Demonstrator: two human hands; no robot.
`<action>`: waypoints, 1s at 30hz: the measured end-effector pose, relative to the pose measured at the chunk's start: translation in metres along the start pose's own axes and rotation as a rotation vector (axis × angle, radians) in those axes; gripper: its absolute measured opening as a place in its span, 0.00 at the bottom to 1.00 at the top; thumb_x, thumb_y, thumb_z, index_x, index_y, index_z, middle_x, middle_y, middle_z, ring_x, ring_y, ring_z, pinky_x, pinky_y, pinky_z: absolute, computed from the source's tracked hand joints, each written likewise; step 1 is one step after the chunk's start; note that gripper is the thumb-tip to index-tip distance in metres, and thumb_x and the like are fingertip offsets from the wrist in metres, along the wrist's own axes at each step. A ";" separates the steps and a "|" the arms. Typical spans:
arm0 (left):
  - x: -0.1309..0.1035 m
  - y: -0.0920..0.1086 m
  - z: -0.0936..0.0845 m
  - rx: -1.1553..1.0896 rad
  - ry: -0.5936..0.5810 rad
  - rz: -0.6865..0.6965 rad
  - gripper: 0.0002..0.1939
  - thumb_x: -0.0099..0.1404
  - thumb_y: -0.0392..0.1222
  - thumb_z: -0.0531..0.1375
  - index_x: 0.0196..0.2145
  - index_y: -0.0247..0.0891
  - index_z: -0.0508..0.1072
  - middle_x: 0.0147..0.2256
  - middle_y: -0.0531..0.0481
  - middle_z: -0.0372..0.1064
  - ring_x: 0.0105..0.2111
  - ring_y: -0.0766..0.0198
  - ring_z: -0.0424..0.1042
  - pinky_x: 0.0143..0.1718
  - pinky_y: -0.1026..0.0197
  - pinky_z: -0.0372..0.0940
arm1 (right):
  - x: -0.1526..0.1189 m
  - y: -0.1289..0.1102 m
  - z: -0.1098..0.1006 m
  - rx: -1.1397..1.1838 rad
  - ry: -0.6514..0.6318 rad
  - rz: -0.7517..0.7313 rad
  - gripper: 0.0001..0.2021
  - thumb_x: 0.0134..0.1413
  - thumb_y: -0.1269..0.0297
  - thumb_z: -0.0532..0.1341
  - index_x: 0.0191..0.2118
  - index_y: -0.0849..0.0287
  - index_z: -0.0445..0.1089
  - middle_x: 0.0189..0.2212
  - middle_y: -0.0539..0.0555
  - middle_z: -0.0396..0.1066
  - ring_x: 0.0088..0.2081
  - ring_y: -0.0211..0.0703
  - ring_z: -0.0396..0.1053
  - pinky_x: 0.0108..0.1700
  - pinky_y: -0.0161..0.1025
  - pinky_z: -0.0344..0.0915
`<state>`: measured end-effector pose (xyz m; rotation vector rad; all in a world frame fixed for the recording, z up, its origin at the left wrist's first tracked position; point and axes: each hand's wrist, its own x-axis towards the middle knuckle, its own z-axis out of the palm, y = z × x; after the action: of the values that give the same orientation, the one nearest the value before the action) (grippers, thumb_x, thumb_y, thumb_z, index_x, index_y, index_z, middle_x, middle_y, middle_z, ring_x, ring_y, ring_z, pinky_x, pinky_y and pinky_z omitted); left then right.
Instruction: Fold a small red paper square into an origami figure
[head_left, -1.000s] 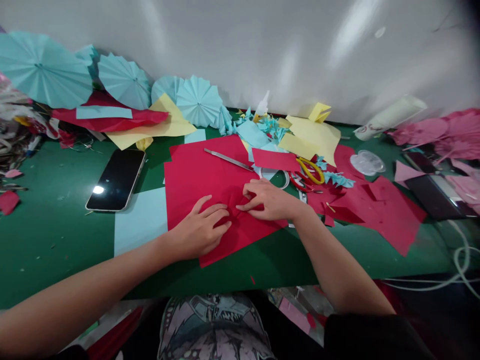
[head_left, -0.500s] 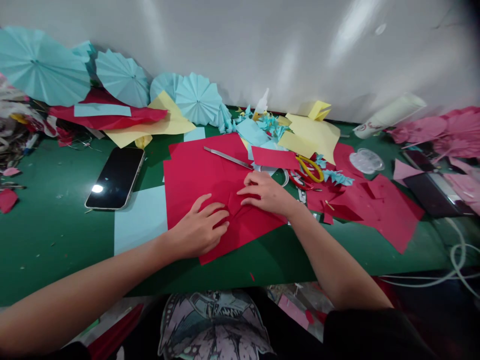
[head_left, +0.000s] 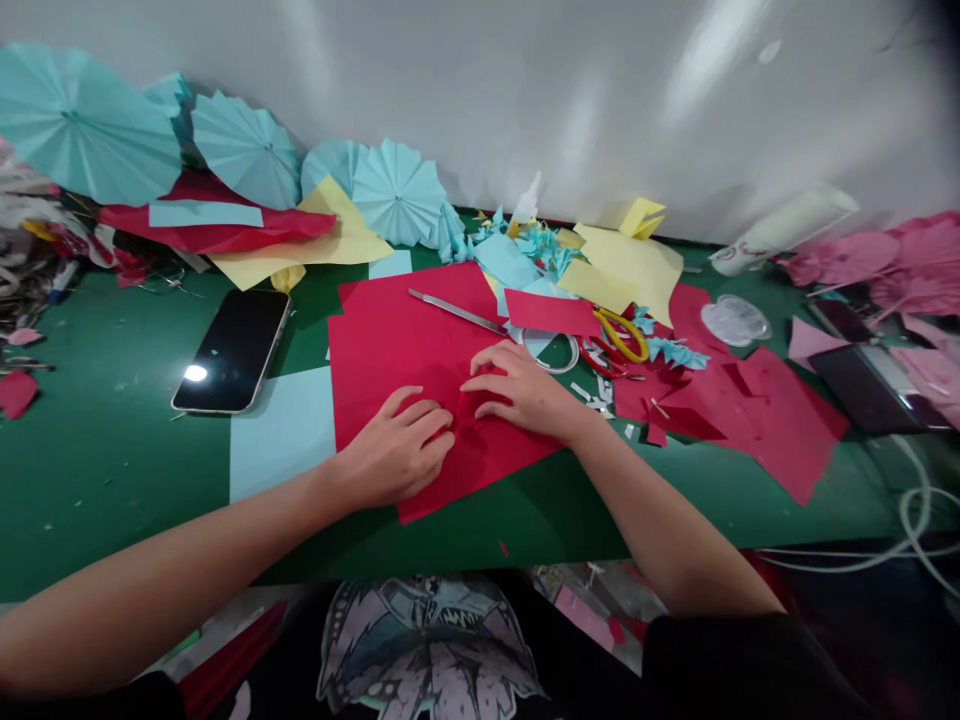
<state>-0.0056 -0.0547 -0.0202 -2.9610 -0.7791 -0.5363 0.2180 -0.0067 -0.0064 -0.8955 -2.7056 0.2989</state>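
Red paper (head_left: 390,350) lies in layered sheets in front of me, with a small creased red piece (head_left: 463,408) on top between my hands. My left hand (head_left: 397,448), fingers bent, holds the left side of that piece between thumb and forefinger. From the other side my right hand (head_left: 517,392) grips it, thumb and forefinger close to the fold and the other fingers curved above. The fingertips partly hide the piece. A slim metal blade-like tool (head_left: 457,312) rests on the sheets just beyond my right hand.
A phone (head_left: 234,350) and light blue paper (head_left: 281,430) lie at the left. Yellow-handled scissors (head_left: 624,335), a white tape roll (head_left: 551,352) and red scraps (head_left: 780,420) are to the right. Pleated blue paper rosettes (head_left: 397,195) and a glue bottle (head_left: 528,200) stand along the wall.
My right hand has shifted slightly left, and my two hands are a little closer together over the small red piece. The things around them stay put.
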 end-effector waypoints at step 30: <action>-0.003 -0.004 0.007 -0.211 -0.075 0.066 0.17 0.66 0.35 0.48 0.50 0.29 0.67 0.49 0.39 0.66 0.52 0.56 0.63 0.56 0.49 0.56 | -0.008 0.014 -0.016 0.205 -0.226 -0.020 0.08 0.55 0.65 0.58 0.34 0.57 0.76 0.45 0.57 0.66 0.47 0.43 0.64 0.49 0.43 0.62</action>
<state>-0.0071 -0.0519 -0.0282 -3.2046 -0.6655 -0.5387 0.2367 0.0008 0.0034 -0.8179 -2.8166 0.6986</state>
